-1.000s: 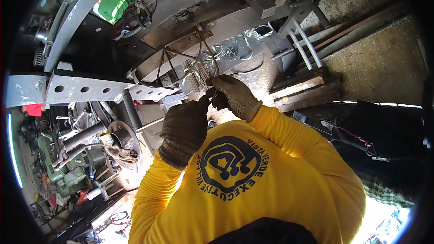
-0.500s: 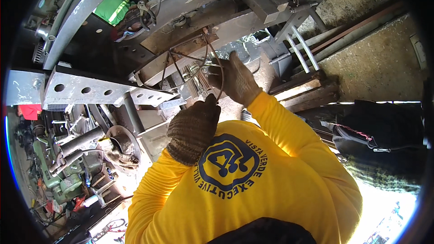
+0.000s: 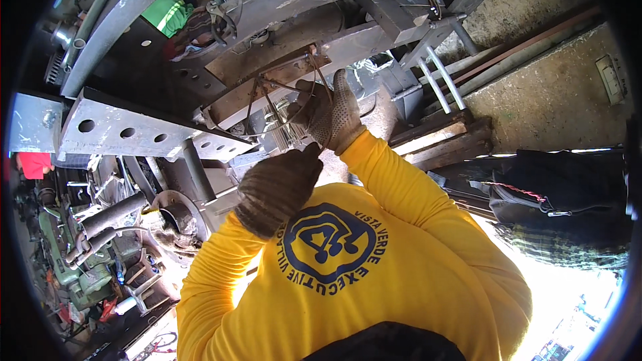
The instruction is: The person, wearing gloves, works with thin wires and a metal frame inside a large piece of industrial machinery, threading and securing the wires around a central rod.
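curling inward, the gloved left hand [image 3: 284,184] sits low, its fingers drawn narrow near the lower end of a thin brown wire [image 3: 321,75]; i cannot tell whether it grips it. just above, the gloved right hand [image 3: 329,115] is partly spread, thumb raised apart from the fingers, with the wire running down in front of a rusty bar [image 3: 289,72] and into that gap. a bundle of rods [image 3: 287,135] lies just left of the right hand, and a beam with round holes [image 3: 144,126] stands farther left.

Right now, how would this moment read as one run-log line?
left hand: fingers curled near bent rod, grip unclear | right hand: open, thumb raised, at rod | nearby: beam with holes, green cloth
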{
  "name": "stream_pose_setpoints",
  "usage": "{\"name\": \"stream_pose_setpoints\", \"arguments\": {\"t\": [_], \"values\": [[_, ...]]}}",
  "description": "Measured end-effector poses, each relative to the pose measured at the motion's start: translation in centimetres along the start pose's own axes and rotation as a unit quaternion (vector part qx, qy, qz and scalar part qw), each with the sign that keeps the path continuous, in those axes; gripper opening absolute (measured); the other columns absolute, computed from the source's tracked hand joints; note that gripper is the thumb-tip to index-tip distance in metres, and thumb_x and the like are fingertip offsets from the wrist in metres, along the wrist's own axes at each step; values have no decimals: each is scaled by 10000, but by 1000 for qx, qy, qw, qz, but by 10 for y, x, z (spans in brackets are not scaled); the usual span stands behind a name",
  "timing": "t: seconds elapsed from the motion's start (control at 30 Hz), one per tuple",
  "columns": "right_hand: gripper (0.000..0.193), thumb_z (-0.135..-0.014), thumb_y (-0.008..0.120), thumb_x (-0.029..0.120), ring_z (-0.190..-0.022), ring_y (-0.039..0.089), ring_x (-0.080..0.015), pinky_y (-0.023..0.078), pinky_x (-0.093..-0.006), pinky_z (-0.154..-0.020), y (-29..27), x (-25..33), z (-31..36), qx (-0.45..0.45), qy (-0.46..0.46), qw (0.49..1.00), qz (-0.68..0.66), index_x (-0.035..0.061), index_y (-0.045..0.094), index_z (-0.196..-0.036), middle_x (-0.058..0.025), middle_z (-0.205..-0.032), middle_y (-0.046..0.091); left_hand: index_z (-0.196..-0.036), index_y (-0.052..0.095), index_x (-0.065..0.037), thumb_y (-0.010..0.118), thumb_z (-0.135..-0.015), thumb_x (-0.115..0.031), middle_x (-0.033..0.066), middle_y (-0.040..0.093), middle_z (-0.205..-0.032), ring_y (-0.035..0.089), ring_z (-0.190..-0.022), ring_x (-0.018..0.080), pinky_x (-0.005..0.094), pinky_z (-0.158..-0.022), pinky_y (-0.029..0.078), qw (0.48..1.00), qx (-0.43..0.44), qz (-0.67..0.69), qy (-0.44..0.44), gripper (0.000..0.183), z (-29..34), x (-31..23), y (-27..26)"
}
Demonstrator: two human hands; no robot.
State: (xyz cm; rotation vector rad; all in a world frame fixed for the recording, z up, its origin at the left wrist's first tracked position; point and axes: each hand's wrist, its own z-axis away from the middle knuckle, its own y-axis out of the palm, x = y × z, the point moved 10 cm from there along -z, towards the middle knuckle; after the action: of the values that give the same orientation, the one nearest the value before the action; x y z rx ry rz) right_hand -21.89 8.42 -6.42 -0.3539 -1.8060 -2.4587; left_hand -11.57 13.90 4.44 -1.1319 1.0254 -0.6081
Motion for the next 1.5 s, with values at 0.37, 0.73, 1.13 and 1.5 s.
{"name": "stream_pose_setpoints", "arguments": {"t": [0.37,0.73,1.13,1.5], "values": [[723,-979,443,706,-645,562,-253,539,-416,-651,-9,-4,-10,-74,-32,996,22,18,624,-1107,-86,-745,577,-1239,650,-151,610,-972,-271,60,649,-787,669,-696,248,408,-629,551,990,-24,-107,93,295,6,21,-6],[823,-966,454,711,-772,642,-340,544,-486,-751,-2,4,-12,7,24,999,23,-57,597,-1223,-159,-883,657,-1218,651,-106,592,-993,-292,113,697,-850,693,-783,314,453,-662,553,998,-46,-44,-5,298,-15,12,-7],[833,-959,401,759,-707,580,-284,512,-425,-688,-12,-5,-13,-69,-5,998,-9,-29,633,-1097,-105,-742,583,-1323,587,-114,614,-968,-266,111,650,-793,662,-723,316,456,-626,533,999,-26,-31,-1,387,-13,11,-19],[733,-936,422,775,-559,495,-229,461,-384,-536,-9,-5,-5,-226,-54,971,53,73,629,-981,-84,-692,516,-1379,538,-136,592,-967,-251,113,647,-839,656,-697,315,456,-569,520,989,-64,-134,5,431,-19,20,-19]]}}
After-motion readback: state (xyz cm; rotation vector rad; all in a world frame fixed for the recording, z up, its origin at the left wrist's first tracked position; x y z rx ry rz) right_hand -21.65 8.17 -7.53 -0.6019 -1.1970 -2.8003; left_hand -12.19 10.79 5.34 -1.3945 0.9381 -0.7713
